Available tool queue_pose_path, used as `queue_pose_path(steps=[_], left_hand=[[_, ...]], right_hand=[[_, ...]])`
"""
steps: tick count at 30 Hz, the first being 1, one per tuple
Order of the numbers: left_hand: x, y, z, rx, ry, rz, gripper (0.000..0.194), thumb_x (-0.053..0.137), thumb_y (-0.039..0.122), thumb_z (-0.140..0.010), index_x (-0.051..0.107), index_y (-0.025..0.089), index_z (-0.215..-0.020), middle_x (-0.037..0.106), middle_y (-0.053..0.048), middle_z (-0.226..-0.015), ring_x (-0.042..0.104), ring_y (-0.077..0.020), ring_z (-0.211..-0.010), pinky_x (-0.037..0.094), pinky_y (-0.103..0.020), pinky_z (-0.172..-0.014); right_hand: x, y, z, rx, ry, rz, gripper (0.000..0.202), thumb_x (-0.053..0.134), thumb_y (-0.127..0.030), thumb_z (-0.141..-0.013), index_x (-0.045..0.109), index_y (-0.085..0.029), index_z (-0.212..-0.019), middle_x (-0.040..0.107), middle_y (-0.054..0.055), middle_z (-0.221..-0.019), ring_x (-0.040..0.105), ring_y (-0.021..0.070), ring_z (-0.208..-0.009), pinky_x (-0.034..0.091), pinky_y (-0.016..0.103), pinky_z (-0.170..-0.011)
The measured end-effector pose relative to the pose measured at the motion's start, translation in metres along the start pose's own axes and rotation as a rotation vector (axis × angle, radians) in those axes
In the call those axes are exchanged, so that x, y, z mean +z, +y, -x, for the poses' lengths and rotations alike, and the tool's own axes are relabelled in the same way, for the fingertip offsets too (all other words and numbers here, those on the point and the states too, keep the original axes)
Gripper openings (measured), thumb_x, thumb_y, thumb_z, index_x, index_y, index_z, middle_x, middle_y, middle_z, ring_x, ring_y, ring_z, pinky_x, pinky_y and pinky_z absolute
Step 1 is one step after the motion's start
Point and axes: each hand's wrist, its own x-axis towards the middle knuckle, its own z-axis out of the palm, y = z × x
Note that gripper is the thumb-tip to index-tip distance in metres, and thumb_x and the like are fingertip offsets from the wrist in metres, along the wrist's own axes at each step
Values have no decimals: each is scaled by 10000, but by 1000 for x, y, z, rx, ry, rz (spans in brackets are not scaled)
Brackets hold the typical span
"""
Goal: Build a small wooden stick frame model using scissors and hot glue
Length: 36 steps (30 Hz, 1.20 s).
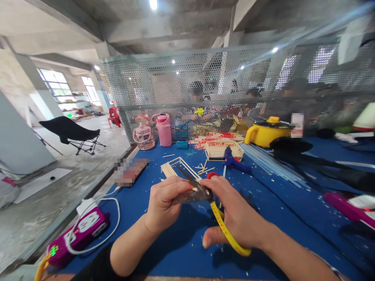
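My right hand (234,214) grips a pair of scissors (202,193). One handle loop shows red, and a yellow band with red marks curves round the other side, by my thumb. The dark blades stand apart and point left, toward my left hand (165,199). My left fingers are pinched on a small wooden stick (195,189), whose pale end shows between the blades; the rest is hidden by the fingers. Just beyond my hands lies a small frame of wooden sticks (175,166), one part of it slatted. Several loose sticks (205,168) are scattered to its right.
A blue glue gun (234,162) rests before a wooden stick tray (221,152). Behind are a pink bottle (164,130), a clear jug (143,136) and a yellow pot (268,132). Clear glue sticks (272,164) lie right; a purple power strip (84,230) and a phone (136,171) left.
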Motion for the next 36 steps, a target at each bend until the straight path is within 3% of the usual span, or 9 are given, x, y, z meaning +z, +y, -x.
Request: queue_pose_path(steps=[14, 21, 23, 25, 29, 32, 34, 36], left_hand=[[4, 0, 1, -42, 30, 15, 297, 538, -46, -750, 664, 189, -879, 721, -47, -813, 666, -133, -738, 526, -222, -684], [7, 7, -1, -111, 11, -42, 215, 577, 19, -787, 707, 185, -833, 726, -28, -771, 652, -106, -684, 492, -170, -630], [9, 4, -2, -208, 36, -32, 179, 591, 70, -799, 714, 192, -843, 727, -21, -760, 643, -105, -661, 488, -180, -626], [8, -3, -5, -404, 110, 18, 105, 618, 170, -806, 713, 185, -850, 716, -21, -728, 627, -108, -624, 488, -200, -613], [-7, -27, -15, -854, 392, 330, 253, 693, 381, -733, 671, 162, -859, 678, -12, -724, 602, -112, -608, 485, -225, -577], [-20, -41, -21, -1017, 511, 518, 321, 789, 370, -595, 654, 133, -765, 617, 16, -650, 548, -79, -577, 447, -188, -556], [-22, -43, -21, -1020, 466, 550, 334, 805, 356, -573, 654, 119, -753, 571, 35, -602, 477, -46, -515, 378, -159, -495], [-18, -41, -19, -993, 382, 573, 378, 800, 350, -590, 662, 127, -861, 536, 56, -584, 443, -37, -492, 342, -157, -471]], right_hand=[[-5, 0, -5, 100, 13, 112, 797, 691, -735, -499, 576, -189, -1068, 582, 35, -799, 548, 185, -689, 452, 296, -609], [-1, 3, -4, 157, -19, -96, 526, 708, -573, -662, 610, -210, -1031, 622, -3, -767, 539, 127, -629, 442, 227, -599], [3, 3, -7, 207, -13, -89, 520, 706, -564, -671, 608, -203, -1032, 605, -15, -707, 506, 122, -574, 421, 223, -546], [4, 5, -10, 291, 31, -45, 501, 682, -553, -703, 598, -197, -1046, 592, -20, -662, 490, 124, -541, 413, 224, -519], [-19, 22, -4, 506, 137, 195, 476, 621, -511, -754, 570, -196, -1107, 627, 0, -672, 547, 146, -534, 425, 239, -529], [-54, 36, 27, 728, -56, 411, 428, 577, -441, -764, 535, -236, -1138, 677, 27, -737, 634, 211, -612, 428, 275, -550], [-75, 42, 57, 939, -197, 502, 381, 552, -385, -771, 506, -243, -1121, 690, 39, -724, 668, 254, -665, 427, 294, -554], [-87, 44, 87, 1075, -292, 565, 330, 548, -317, -762, 496, -225, -1075, 694, 66, -729, 678, 279, -710, 438, 313, -589]])
